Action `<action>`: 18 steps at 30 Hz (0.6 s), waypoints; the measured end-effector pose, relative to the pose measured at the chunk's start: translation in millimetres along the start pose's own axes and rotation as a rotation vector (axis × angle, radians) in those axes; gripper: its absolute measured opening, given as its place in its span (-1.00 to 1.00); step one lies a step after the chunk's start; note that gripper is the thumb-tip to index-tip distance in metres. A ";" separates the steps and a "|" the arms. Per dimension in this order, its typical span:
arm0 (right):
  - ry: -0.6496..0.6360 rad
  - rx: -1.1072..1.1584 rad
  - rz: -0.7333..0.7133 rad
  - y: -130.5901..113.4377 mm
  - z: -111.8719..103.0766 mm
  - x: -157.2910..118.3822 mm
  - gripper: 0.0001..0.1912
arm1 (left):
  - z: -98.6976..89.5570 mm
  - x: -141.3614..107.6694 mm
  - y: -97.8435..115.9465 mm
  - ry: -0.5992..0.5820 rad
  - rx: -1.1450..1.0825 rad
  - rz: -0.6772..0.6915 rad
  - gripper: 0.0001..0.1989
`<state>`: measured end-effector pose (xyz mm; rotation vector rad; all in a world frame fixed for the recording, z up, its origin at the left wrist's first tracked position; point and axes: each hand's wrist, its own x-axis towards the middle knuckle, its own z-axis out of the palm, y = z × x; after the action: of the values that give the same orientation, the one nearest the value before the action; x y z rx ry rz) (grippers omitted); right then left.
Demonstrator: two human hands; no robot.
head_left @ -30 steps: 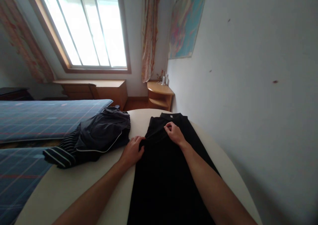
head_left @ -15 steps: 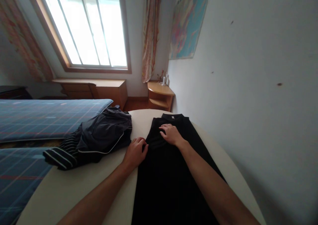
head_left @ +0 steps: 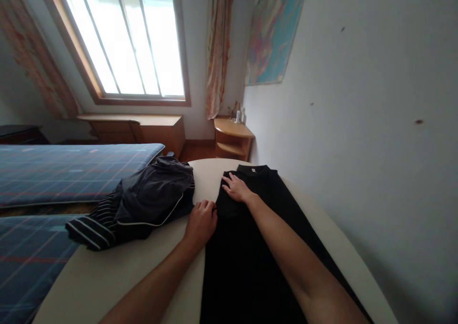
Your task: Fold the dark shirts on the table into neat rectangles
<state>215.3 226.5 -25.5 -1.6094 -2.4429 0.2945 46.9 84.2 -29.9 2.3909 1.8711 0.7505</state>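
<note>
A black garment [head_left: 243,257] with a collar and a small pale label lies lengthwise on the cream round table [head_left: 89,276]. My right hand [head_left: 236,188] rests on its upper left part with the fingers spread. At the garment's left edge is my left hand [head_left: 203,219], its fingers curled and pressed together on the cloth edge. A crumpled dark grey and black garment [head_left: 150,195] with white stripes and piping lies left of my left hand, partly over the table's edge.
A blue plaid mattress [head_left: 71,171] adjoins the table on the left. The white wall [head_left: 358,147] stands close on the right. Beyond the table are a wooden corner shelf [head_left: 232,127], a desk [head_left: 161,120] and a window [head_left: 125,42].
My right hand has moved left and slightly away from me over the black garment, its fingers more spread. The tabletop and both garments appear slightly further right in the view.
</note>
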 end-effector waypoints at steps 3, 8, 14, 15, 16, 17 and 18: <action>0.093 0.032 0.019 3.9 -3.9 14.6 -0.54 | -0.9 0.5 0.2 -0.003 -0.015 -0.008 -0.89; 0.140 0.043 0.048 6.0 -9.3 34.7 -0.51 | -1.0 -0.2 -0.2 -0.007 -0.026 -0.016 -0.81; 0.119 0.007 0.078 -1.3 4.8 33.7 -0.53 | 0.2 -0.5 -0.8 0.008 -0.014 -0.012 -0.81; 0.121 -0.007 0.082 -3.4 6.1 30.5 -0.53 | 0.3 -0.4 -0.9 0.009 -0.006 -0.013 -0.83; 0.136 -0.029 0.081 -5.8 6.2 26.8 -0.53 | 0.4 -0.3 -1.0 0.010 0.005 -0.014 -0.85; 0.165 -0.054 0.073 -8.4 5.2 22.9 -0.52 | 0.6 0.0 -1.3 0.012 0.020 -0.014 -0.87; 0.200 -0.079 0.058 -11.3 3.3 18.8 -0.53 | 0.9 0.3 -1.8 0.015 0.036 -0.013 -0.88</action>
<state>197.3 239.2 -24.5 -1.6562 -2.2865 0.0430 45.7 85.2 -31.1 2.3988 1.9199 0.7429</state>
